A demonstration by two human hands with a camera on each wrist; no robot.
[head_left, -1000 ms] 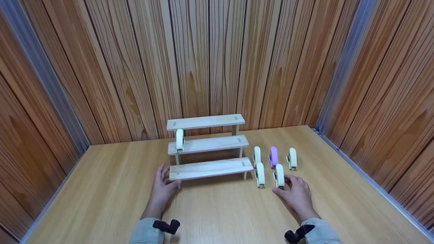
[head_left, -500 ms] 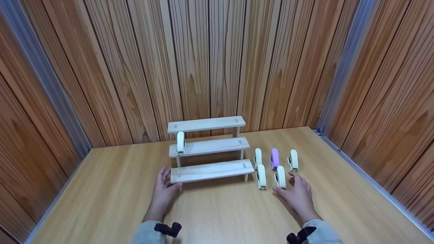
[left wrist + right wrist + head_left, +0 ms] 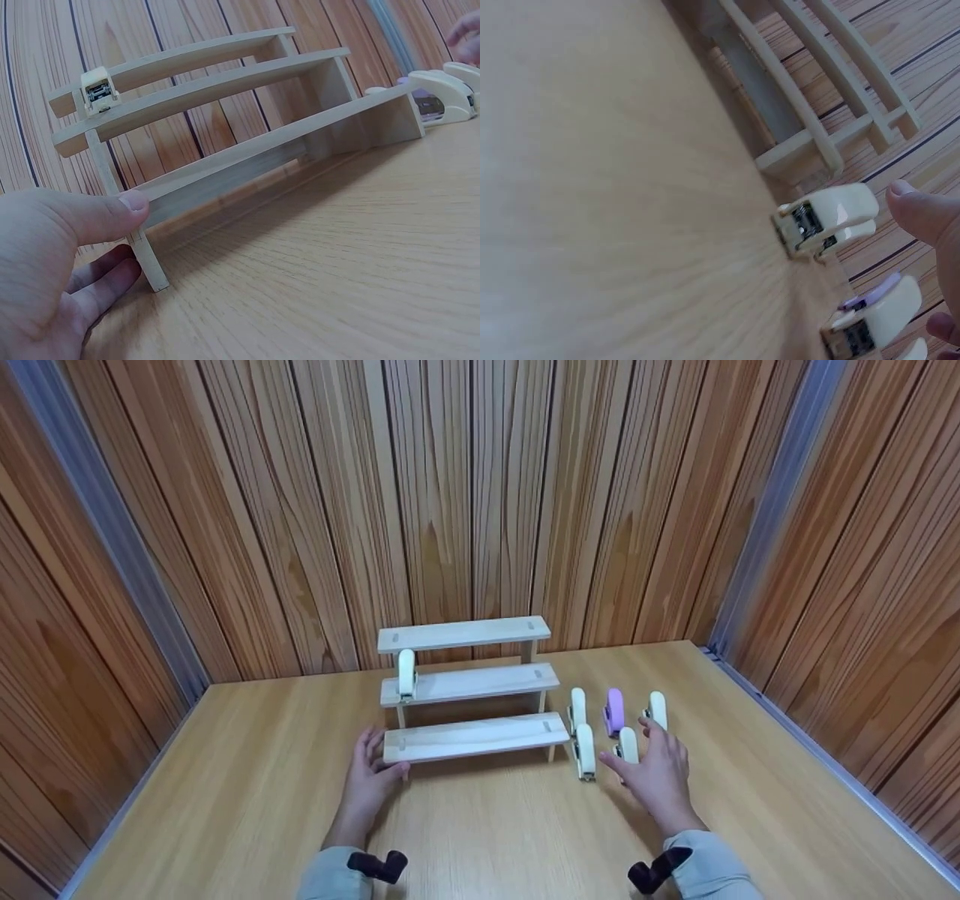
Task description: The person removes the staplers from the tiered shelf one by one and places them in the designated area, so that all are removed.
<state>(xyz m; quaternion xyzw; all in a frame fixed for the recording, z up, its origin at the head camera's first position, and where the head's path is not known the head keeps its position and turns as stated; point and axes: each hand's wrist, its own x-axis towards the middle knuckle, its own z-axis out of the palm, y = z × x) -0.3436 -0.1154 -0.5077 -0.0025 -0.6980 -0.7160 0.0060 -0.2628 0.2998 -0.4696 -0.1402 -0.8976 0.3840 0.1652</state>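
Note:
A three-tier wooden display stand [image 3: 472, 737] stands on the table, with a cream stapler [image 3: 406, 673] upright at the left end of its middle tier. My left hand [image 3: 367, 787] grips the stand's front left corner, thumb in front of the leg and fingers behind it, as the left wrist view shows. My right hand [image 3: 660, 776] is at the front right cream stapler [image 3: 628, 744], its thumb and fingers spread around it and partly hiding it. In the right wrist view the thumb [image 3: 919, 214] stands apart from the staplers.
Beside the stand's right end are another front cream stapler [image 3: 584, 753], a cream one [image 3: 577, 709] behind it, a purple stapler [image 3: 615, 711] and a cream one [image 3: 657, 709] at far right. Wood-panelled walls [image 3: 472, 495] enclose the table [image 3: 480, 825].
My right hand has moved a little forward over the front right stapler, its fingers reaching higher and spreading wider. My left hand keeps its grip on the stand. The head view shifts slightly.

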